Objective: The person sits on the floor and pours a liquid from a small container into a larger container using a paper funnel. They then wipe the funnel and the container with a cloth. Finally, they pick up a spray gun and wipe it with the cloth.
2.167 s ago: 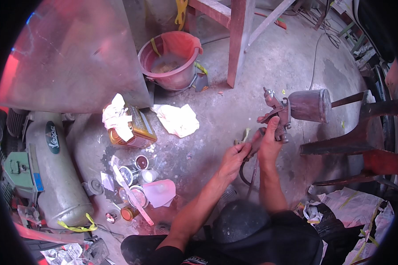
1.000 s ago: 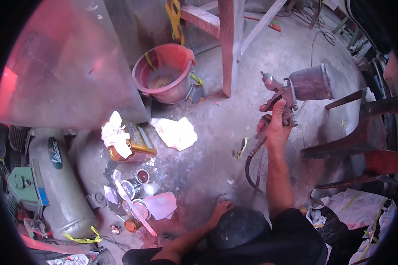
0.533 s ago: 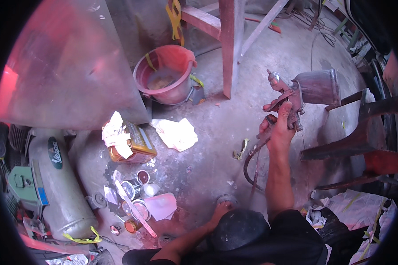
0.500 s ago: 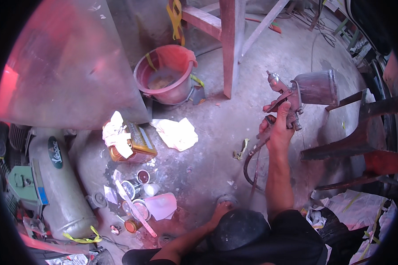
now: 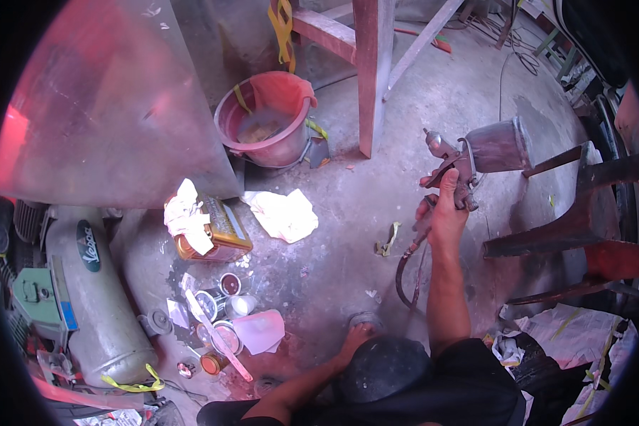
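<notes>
My right hand (image 5: 449,216) is closed around the handle of a paint spray gun (image 5: 456,170), thumb up along its back. The gun's grimy cup (image 5: 500,145) points right and its nozzle upper left. A dark hose (image 5: 402,277) hangs from the handle in a curve toward the floor. Low in the middle, my left hand (image 5: 361,337) is closed on the rim of a round, clear-looking container (image 5: 366,319) near the floor. A dark rounded shape (image 5: 383,369) hides part of that hand and arm.
Left of me lie cups, a red-tipped stirring stick (image 5: 224,344) and a rectangular tin (image 5: 224,231) topped by crumpled paper. A red bucket (image 5: 280,145) stands beneath a wooden trestle (image 5: 373,78). A grey tank (image 5: 99,298) lies at left; dark chair-like pieces (image 5: 557,234) stand at right.
My right hand has shifted slightly left with the spray gun, and the gun's cup has tilted a little. The hose has swung. My left hand stays at the container.
</notes>
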`<state>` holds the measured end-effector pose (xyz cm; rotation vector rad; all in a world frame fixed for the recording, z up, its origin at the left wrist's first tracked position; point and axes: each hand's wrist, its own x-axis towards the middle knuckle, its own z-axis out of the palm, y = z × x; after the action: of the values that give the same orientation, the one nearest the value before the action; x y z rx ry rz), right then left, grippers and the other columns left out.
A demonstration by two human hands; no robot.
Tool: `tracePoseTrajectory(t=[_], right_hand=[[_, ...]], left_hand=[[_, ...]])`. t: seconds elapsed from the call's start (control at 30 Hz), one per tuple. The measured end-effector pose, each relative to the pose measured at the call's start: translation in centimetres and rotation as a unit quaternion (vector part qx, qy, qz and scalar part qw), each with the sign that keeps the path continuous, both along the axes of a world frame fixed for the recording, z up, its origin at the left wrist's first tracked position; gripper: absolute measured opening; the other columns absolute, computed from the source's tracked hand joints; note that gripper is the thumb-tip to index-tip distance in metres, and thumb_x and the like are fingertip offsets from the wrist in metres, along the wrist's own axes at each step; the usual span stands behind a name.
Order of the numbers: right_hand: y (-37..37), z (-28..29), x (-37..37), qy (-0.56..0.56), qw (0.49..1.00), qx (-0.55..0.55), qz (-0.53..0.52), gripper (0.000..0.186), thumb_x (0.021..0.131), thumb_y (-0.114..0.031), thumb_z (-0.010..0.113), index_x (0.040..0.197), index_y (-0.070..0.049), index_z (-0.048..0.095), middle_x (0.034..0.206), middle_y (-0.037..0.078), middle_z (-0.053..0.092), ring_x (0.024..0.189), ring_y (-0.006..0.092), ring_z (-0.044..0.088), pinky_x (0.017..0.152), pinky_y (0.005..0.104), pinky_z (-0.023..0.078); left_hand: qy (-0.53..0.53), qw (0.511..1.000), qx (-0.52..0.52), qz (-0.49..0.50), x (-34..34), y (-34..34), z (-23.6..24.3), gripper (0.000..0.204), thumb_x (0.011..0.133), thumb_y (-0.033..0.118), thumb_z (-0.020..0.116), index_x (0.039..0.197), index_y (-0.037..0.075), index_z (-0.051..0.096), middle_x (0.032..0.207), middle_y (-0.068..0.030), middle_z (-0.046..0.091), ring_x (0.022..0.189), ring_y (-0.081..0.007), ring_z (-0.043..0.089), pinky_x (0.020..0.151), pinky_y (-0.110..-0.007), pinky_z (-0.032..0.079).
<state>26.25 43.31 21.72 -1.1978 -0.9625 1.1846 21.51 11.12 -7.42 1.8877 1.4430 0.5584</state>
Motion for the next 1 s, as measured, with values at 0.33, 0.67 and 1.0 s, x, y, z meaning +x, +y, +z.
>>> tracePoseTrajectory(t=[0.33,0.67,1.0], right_hand=[[-1.2,1.4,0.1,0.01,0.997,0.069,0.034,0.055,0.095,-0.058,0.047,0.105,-0.004,0.056,0.087,0.007,0.065,0.045,0.0099,0.05,0.039,0.0259,0.04],[-0.3,0.1,0.2,-0.056,0.996,0.065,0.023,0.055,0.095,-0.056,0.052,0.097,-0.001,0.06,0.081,0.005,0.065,0.042,0.0092,0.05,0.039,0.0255,0.038],[-4.4,1.5,0.2,-0.041,0.984,-0.01,0.174,0.034,0.097,-0.036,0.059,0.1,-0.002,0.064,0.077,0.003,0.064,0.043,0.0061,0.049,0.039,0.0227,0.036]], left_hand=[[0.005,0.999,-0.032,0.0,0.1,0.3,0.9,0.031,0.083,0.026,0.056,0.111,0.018,0.066,0.107,-0.009,0.053,0.103,-0.0283,0.05,0.087,-0.042,0.039],[-0.001,1.0,-0.018,0.006,0.3,0.3,0.3,0.03,0.084,0.026,0.056,0.111,0.016,0.065,0.106,-0.0085,0.053,0.102,-0.0275,0.051,0.085,-0.041,0.04],[-0.531,0.715,-0.067,0.45,-9.0,20.4,14.7,0.057,0.103,0.046,0.04,0.132,-0.001,0.053,0.129,-0.0146,0.058,0.12,-0.0249,0.055,0.104,-0.037,0.041]])
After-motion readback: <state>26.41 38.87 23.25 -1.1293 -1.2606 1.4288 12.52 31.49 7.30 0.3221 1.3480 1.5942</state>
